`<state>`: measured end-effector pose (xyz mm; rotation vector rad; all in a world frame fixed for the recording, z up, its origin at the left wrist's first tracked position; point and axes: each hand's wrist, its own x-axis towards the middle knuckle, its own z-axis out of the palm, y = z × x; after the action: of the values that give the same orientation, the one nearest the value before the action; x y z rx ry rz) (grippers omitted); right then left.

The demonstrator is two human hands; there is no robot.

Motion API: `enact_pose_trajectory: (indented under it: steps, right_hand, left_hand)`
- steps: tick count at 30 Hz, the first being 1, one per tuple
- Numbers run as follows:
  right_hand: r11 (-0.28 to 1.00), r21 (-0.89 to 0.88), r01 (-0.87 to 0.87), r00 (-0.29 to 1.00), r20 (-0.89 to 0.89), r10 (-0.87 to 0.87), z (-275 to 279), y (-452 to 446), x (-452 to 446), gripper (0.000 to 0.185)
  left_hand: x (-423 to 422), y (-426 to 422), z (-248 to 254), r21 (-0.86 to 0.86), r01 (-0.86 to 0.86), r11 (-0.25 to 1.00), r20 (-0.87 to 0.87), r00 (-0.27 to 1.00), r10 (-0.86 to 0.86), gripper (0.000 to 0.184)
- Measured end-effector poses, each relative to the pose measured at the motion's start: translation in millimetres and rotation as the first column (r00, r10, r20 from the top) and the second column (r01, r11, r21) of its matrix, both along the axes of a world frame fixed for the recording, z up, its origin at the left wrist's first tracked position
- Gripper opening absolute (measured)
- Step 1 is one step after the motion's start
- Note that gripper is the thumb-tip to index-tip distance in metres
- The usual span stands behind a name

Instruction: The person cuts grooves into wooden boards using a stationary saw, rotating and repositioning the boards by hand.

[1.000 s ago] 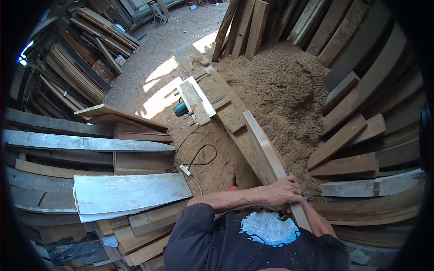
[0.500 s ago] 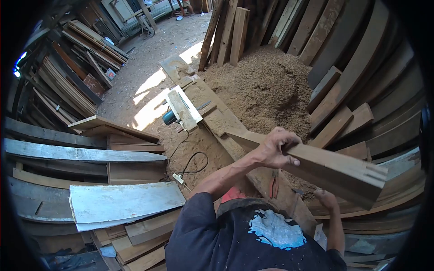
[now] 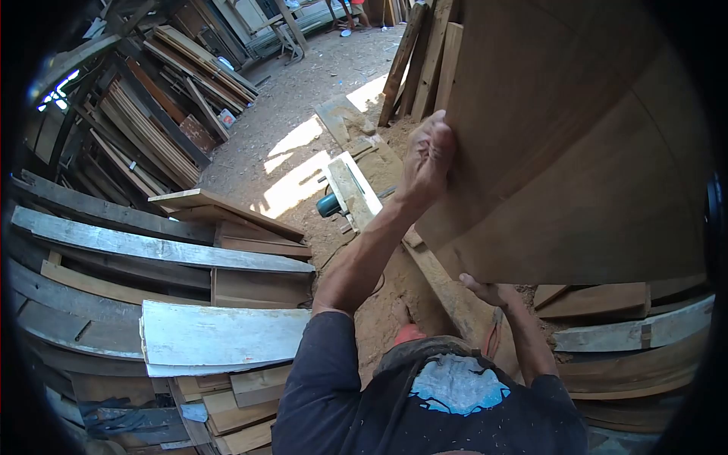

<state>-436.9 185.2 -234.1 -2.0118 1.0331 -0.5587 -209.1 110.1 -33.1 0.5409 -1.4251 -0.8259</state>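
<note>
A wide brown wooden board (image 3: pixel 569 167) is raised close to the camera and fills the upper right of the head view. My left hand (image 3: pixel 431 154) is closed around its left edge. Along the lower edge, my right hand (image 3: pixel 489 290) grips the board near its bottom left corner; some of its fingers are hidden behind the wood. Below and left of the board, a long sawdust-covered plank (image 3: pixel 447 288) lies on the ground. Beyond my left forearm sits a green-bodied power tool (image 3: pixel 329 205) attached to a pale board (image 3: pixel 355 184).
Stacked planks (image 3: pixel 129 129) lean at the left, and a white-faced board (image 3: pixel 224 334) lies on a lower pile. More planks (image 3: pixel 425 61) stand upright behind the raised board. Red-handled pliers (image 3: pixel 493 340) rest by my right forearm.
The board has turned from edge-on to showing its broad face, and has risen. My left hand has moved up and left with it; my right hand has come up to its lower edge.
</note>
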Motion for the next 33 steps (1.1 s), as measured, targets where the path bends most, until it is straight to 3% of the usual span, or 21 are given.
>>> enact_pose_trajectory:
  steps: [1, 4, 7, 11, 18, 22, 25, 28, 33]
  right_hand:
    - [1.000, -0.011, 0.010, 0.991, 0.136, -0.008, -10, -10, 22, 0.047]
    - [0.990, -0.107, 0.088, 0.974, 0.220, -0.063, -23, -35, 90, 0.040]
    - [0.991, 0.044, 0.125, 0.901, 0.414, -0.132, -12, -61, 141, 0.031]
    - [0.997, 0.023, 0.068, 0.894, 0.443, -0.071, -18, -95, 179, 0.025]
    - [0.997, 0.055, 0.049, 0.882, 0.466, -0.069, -15, -112, 224, 0.022]
    - [0.994, 0.080, 0.072, 0.852, 0.514, -0.103, -44, -118, 242, 0.020]
    - [0.991, 0.134, 0.012, 0.906, 0.419, -0.068, -42, -119, 244, 0.019]
    - [0.989, 0.149, -0.018, 0.875, 0.481, -0.057, -52, -119, 251, 0.020]
    - [0.999, 0.041, 0.027, 0.866, 0.498, -0.044, -64, -122, 262, 0.023]
  left_hand:
    - [15, -13, 6, -0.026, -0.092, 0.995, 0.026, 0.995, 0.093, 0.074]
    - [65, -54, 8, 0.049, -0.237, 0.970, 0.117, 0.966, 0.230, 0.088]
    - [116, -95, -4, 0.124, -0.267, 0.956, 0.080, 0.963, 0.259, 0.098]
    - [168, -131, -22, 0.178, -0.296, 0.938, -0.021, 0.952, 0.305, 0.095]
    - [210, -153, -36, 0.305, -0.381, 0.873, -0.010, 0.915, 0.403, 0.093]
    - [227, -166, -52, 0.286, -0.352, 0.891, -0.025, 0.927, 0.374, 0.091]
    - [235, -168, -58, 0.280, -0.325, 0.903, -0.027, 0.938, 0.346, 0.089]
    - [239, -169, -64, 0.281, -0.334, 0.900, -0.050, 0.931, 0.361, 0.086]
    - [247, -166, -68, 0.243, -0.336, 0.910, -0.063, 0.931, 0.360, 0.081]
